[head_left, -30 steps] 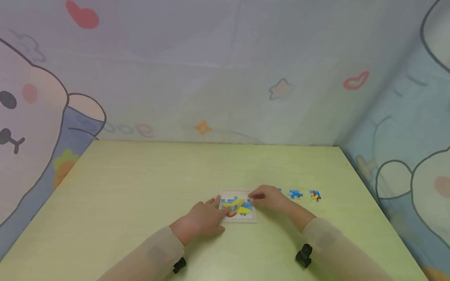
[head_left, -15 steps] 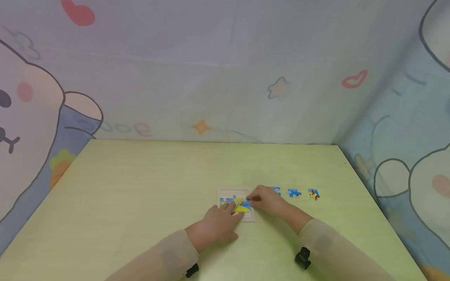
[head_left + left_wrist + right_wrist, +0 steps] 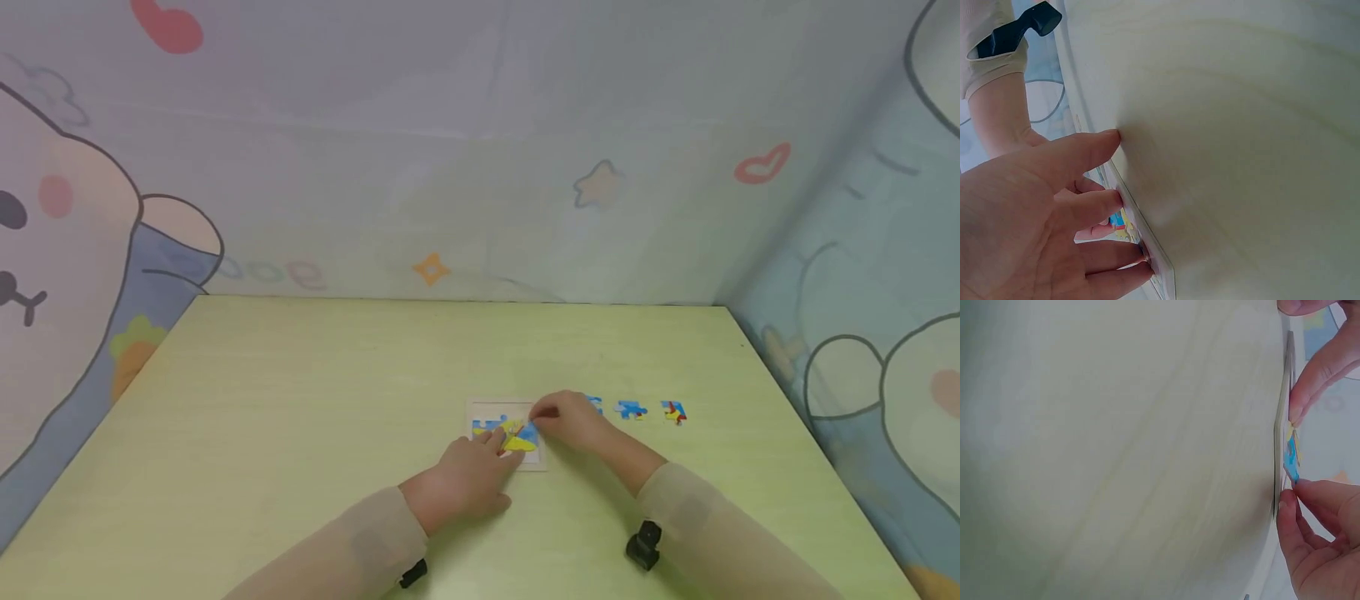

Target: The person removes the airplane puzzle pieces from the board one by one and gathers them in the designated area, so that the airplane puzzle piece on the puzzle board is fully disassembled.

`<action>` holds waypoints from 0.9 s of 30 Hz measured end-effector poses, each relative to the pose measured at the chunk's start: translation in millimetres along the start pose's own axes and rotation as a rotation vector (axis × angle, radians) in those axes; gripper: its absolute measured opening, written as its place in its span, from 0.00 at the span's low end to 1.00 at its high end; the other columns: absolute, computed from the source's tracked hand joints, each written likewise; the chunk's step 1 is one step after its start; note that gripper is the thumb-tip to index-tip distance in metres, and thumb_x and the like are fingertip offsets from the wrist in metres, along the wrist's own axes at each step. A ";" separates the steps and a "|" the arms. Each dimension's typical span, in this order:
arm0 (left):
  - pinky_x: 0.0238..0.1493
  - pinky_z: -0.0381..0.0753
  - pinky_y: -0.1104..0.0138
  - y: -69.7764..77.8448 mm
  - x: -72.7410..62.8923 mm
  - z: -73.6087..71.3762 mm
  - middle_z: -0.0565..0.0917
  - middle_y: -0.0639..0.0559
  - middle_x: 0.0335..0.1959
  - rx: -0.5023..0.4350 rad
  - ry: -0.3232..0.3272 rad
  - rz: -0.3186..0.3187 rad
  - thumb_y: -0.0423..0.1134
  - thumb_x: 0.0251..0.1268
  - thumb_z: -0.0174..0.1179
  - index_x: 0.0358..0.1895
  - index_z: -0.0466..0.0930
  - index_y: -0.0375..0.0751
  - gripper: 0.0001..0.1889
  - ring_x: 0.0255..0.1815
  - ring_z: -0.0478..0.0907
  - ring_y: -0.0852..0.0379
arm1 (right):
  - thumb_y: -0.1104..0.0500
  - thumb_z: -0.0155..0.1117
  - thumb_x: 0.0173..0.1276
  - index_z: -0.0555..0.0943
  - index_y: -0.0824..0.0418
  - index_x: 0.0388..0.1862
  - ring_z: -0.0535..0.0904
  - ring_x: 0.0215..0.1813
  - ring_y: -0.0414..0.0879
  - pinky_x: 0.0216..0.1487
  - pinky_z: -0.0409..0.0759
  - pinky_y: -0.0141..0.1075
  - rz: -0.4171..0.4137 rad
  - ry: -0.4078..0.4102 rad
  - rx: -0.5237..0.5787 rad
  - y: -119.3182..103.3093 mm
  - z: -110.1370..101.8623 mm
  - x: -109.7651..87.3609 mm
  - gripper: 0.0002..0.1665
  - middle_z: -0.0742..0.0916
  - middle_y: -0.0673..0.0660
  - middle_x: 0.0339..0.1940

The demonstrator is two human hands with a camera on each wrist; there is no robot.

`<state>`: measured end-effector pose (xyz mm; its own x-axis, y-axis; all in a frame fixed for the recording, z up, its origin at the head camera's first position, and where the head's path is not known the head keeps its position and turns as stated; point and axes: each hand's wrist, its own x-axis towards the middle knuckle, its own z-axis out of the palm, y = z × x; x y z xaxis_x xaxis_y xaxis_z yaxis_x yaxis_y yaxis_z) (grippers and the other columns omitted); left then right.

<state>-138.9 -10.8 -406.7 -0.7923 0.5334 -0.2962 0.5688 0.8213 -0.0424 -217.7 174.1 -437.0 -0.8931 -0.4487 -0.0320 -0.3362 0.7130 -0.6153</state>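
A small jigsaw puzzle in a pale tray frame (image 3: 506, 401) lies on the table, its picture a yellow airplane (image 3: 517, 440) on blue. My left hand (image 3: 468, 477) reaches over the lower left of the tray, straight fingers pressing on the pieces and covering part of the picture. At the tray's right side, my right hand (image 3: 572, 419) pinches the edge of a blue puzzle piece (image 3: 1291, 453) between thumb and finger. That piece sits slightly tilted above the frame's rim in the right wrist view. In the left wrist view, the left hand's thumb (image 3: 1094, 147) is spread away from the tray.
To the right of the tray lie loose puzzle pieces: a blue one (image 3: 593, 403) partly behind the right hand, another blue one (image 3: 631, 410), and a blue, red and yellow one (image 3: 674, 412). A printed cloth wall (image 3: 480, 167) stands behind the table (image 3: 300, 375).
My left hand has moved right, from the tray's left edge further over the pieces, covering more of the picture. The right hand stays at the tray's right side.
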 end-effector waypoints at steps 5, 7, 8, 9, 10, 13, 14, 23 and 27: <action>0.55 0.70 0.55 -0.6 -0.7 -2.0 0.63 0.44 0.68 -0.008 0.011 0.005 0.56 0.59 0.58 0.66 0.67 0.55 0.31 0.67 0.63 0.48 | 0.67 0.62 0.62 0.85 0.61 0.33 0.79 0.45 0.50 0.50 0.75 0.45 -0.017 0.001 0.072 -0.6 -3.7 1.4 0.05 0.86 0.53 0.37; 0.56 0.70 0.55 -0.9 -0.3 -2.0 0.63 0.44 0.69 -0.011 0.012 0.005 0.56 0.59 0.58 0.67 0.67 0.55 0.31 0.67 0.62 0.48 | 0.67 0.62 0.62 0.85 0.62 0.33 0.79 0.47 0.51 0.51 0.75 0.45 -0.020 -0.005 0.090 -0.9 -4.1 1.8 0.06 0.86 0.54 0.38; 0.56 0.70 0.55 -1.0 0.0 -1.7 0.63 0.44 0.69 -0.011 0.009 0.005 0.56 0.59 0.58 0.67 0.66 0.55 0.31 0.67 0.62 0.48 | 0.67 0.61 0.63 0.85 0.62 0.34 0.80 0.47 0.51 0.51 0.75 0.45 -0.018 -0.008 0.095 -0.6 -4.0 2.0 0.06 0.86 0.55 0.38; 0.56 0.70 0.55 -1.1 0.2 -1.4 0.63 0.44 0.69 -0.014 0.005 0.004 0.56 0.59 0.58 0.67 0.66 0.55 0.31 0.67 0.62 0.48 | 0.67 0.61 0.63 0.85 0.62 0.34 0.79 0.47 0.51 0.51 0.75 0.45 -0.005 -0.013 0.108 -0.5 -3.9 2.1 0.06 0.86 0.55 0.39; 0.56 0.70 0.55 -1.1 0.5 -1.0 0.62 0.44 0.69 -0.017 0.001 0.002 0.56 0.59 0.58 0.67 0.66 0.55 0.31 0.67 0.62 0.48 | 0.67 0.61 0.63 0.85 0.62 0.35 0.79 0.47 0.51 0.51 0.75 0.44 0.005 -0.018 0.119 -0.2 -3.6 2.4 0.06 0.86 0.55 0.39; 0.57 0.69 0.54 -1.2 1.2 0.3 0.62 0.44 0.69 -0.023 -0.010 -0.003 0.57 0.60 0.58 0.67 0.66 0.56 0.32 0.68 0.61 0.48 | 0.66 0.60 0.64 0.86 0.61 0.36 0.79 0.48 0.50 0.51 0.75 0.44 0.036 -0.030 0.142 1.2 -3.3 2.6 0.07 0.86 0.54 0.41; 0.57 0.69 0.54 -1.1 1.4 0.8 0.62 0.44 0.69 -0.024 -0.010 -0.004 0.57 0.60 0.58 0.67 0.65 0.56 0.32 0.68 0.61 0.48 | 0.66 0.60 0.64 0.86 0.61 0.37 0.79 0.48 0.50 0.51 0.75 0.44 0.049 -0.031 0.151 1.9 -3.1 2.5 0.07 0.86 0.54 0.41; 0.57 0.70 0.55 -0.2 0.8 2.1 0.61 0.44 0.70 -0.021 -0.008 -0.004 0.57 0.60 0.57 0.68 0.65 0.56 0.31 0.68 0.61 0.48 | 0.63 0.62 0.64 0.85 0.60 0.38 0.78 0.47 0.48 0.50 0.75 0.42 0.090 -0.023 0.197 8.5 -7.7 -2.7 0.07 0.85 0.54 0.42; 0.56 0.70 0.56 0.6 -0.2 1.7 0.62 0.44 0.69 -0.009 -0.004 -0.006 0.57 0.60 0.57 0.67 0.65 0.56 0.31 0.68 0.61 0.48 | 0.63 0.62 0.64 0.85 0.61 0.37 0.78 0.42 0.45 0.44 0.77 0.38 0.082 -0.020 0.233 15.4 -12.1 -7.6 0.06 0.85 0.54 0.40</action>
<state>-138.0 -10.8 -408.3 -0.7947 0.5279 -0.2996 0.5623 0.8262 -0.0356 -219.7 195.0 -436.7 -0.9075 -0.4070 -0.1037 -0.1829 0.6052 -0.7747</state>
